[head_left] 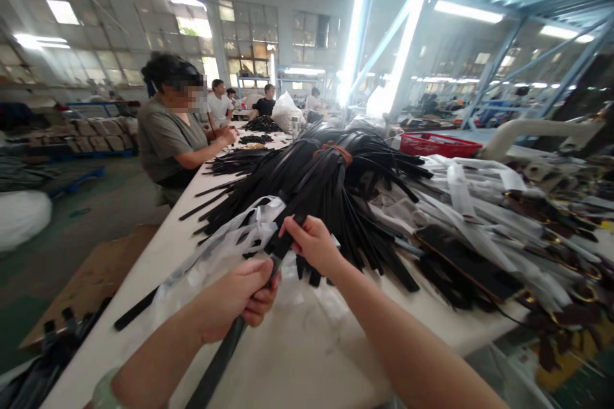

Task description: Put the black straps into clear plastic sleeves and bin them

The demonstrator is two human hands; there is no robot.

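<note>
A long black strap (220,353) runs from the bottom edge of the view up through both my hands. My left hand (252,294) is closed round it, thumb on top. Slightly farther up, my right hand (309,239) pinches the strap between thumb and fingers. Just beyond lies a big heap of black straps (336,185), bound with a brown tie (333,152). Crumpled clear plastic sleeves (249,230) lie to the left of my hands. The strap's far end blends into the dark heap, so I cannot make it out.
A person in a grey-green shirt (165,134) stands at the table's left side; others sit farther back. White-wrapped straps (460,198) and a dark flat piece (467,262) lie on the right, with a red basket (439,144) behind. Black straps (52,348) stand low at left.
</note>
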